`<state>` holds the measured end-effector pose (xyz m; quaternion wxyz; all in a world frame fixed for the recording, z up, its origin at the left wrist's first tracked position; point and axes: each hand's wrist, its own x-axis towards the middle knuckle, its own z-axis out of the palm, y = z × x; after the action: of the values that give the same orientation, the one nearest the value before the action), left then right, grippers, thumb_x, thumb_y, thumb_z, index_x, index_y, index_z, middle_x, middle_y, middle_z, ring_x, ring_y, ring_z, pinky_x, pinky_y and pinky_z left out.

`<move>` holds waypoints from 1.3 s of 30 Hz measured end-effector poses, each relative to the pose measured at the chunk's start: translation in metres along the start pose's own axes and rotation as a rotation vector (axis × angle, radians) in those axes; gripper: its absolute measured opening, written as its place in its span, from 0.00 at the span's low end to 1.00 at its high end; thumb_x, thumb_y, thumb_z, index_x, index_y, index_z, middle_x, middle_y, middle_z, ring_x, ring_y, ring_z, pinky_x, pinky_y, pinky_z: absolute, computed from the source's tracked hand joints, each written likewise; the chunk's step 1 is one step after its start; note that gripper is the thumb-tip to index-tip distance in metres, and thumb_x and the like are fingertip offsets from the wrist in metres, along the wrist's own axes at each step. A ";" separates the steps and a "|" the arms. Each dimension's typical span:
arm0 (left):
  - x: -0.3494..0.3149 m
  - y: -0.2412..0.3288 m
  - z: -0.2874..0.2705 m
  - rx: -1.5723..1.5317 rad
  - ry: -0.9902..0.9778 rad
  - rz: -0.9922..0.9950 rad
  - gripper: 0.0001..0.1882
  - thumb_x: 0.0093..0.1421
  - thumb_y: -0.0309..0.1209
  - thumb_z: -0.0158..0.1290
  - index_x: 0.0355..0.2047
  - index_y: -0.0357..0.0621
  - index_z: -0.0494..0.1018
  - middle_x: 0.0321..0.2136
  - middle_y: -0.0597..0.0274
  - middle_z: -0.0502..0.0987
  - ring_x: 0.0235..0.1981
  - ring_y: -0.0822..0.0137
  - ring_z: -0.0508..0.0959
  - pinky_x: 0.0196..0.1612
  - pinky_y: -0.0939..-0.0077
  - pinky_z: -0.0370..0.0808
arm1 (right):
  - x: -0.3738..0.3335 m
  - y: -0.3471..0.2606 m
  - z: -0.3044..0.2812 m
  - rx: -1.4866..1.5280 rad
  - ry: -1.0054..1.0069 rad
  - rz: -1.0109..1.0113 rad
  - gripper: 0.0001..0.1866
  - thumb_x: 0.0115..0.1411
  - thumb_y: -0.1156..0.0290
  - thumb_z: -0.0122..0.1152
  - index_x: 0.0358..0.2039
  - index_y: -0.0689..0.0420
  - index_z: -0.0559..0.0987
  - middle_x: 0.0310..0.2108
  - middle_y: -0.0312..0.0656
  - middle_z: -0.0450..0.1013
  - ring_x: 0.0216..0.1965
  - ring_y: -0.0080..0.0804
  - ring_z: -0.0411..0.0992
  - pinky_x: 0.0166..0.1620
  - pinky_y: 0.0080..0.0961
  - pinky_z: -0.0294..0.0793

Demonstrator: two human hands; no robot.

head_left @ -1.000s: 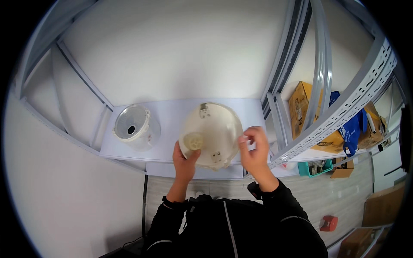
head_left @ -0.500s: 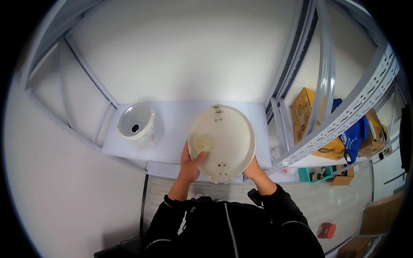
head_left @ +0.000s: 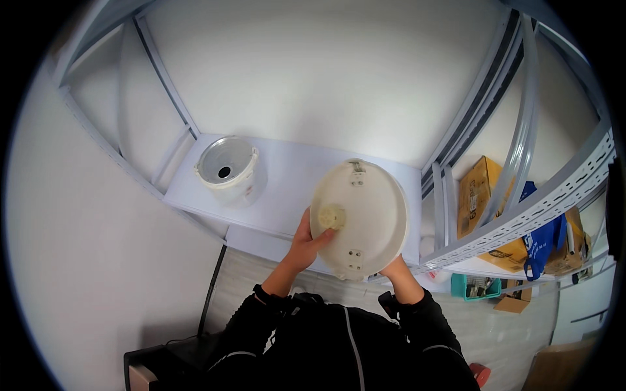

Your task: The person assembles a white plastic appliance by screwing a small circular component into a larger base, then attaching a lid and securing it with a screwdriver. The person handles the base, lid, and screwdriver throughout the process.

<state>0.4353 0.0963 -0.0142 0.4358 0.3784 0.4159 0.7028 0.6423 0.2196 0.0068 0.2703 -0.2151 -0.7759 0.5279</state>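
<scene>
I hold a round cream-white cover tilted over the front of the shelf. Metal plates with small holes sit at its far and near edges, and a yellowish round knob sticks up on its left part. My left hand is closed on the cover's left rim, with the thumb by the knob. At the lower right rim my right hand grips too, its fingers mostly hidden beneath. A translucent bucket with a whitish rim and a dark round spot inside stands upright on the shelf to the left.
The pale shelf runs between grey metal posts. A perforated grey beam crosses on the right. Beyond it are a yellow carton, a blue bag and a teal basket. A dark box-shaped object stands at lower left.
The view has shifted, so the shelf and bucket appear farther right. My hands and the cover have moved a little right relative to the shelf. Both hands keep their grip.
</scene>
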 end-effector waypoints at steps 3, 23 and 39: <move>0.002 -0.003 -0.006 0.061 0.023 -0.004 0.41 0.70 0.22 0.57 0.78 0.47 0.50 0.69 0.58 0.68 0.69 0.64 0.68 0.71 0.62 0.67 | 0.003 -0.005 0.006 0.044 0.016 -0.065 0.40 0.55 0.70 0.78 0.67 0.61 0.72 0.65 0.50 0.73 0.64 0.43 0.73 0.64 0.40 0.73; 0.003 0.016 -0.009 -0.140 -0.111 -0.440 0.23 0.76 0.43 0.48 0.60 0.38 0.70 0.35 0.54 0.81 0.25 0.65 0.80 0.27 0.70 0.78 | 0.018 -0.058 0.000 -0.397 0.180 -0.488 0.32 0.56 0.74 0.76 0.61 0.56 0.77 0.30 0.40 0.74 0.32 0.41 0.73 0.36 0.37 0.73; 0.017 0.023 0.012 0.356 0.071 -0.399 0.21 0.76 0.40 0.41 0.48 0.35 0.77 0.32 0.58 0.83 0.24 0.70 0.81 0.24 0.76 0.73 | 0.017 -0.056 -0.016 -0.528 0.484 -0.381 0.24 0.62 0.67 0.73 0.57 0.57 0.78 0.37 0.44 0.67 0.35 0.42 0.69 0.37 0.34 0.71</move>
<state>0.4332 0.1091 0.0137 0.4774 0.3345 0.6144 0.5317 0.6367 0.2220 0.0678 0.4735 -0.2477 -0.8248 0.1851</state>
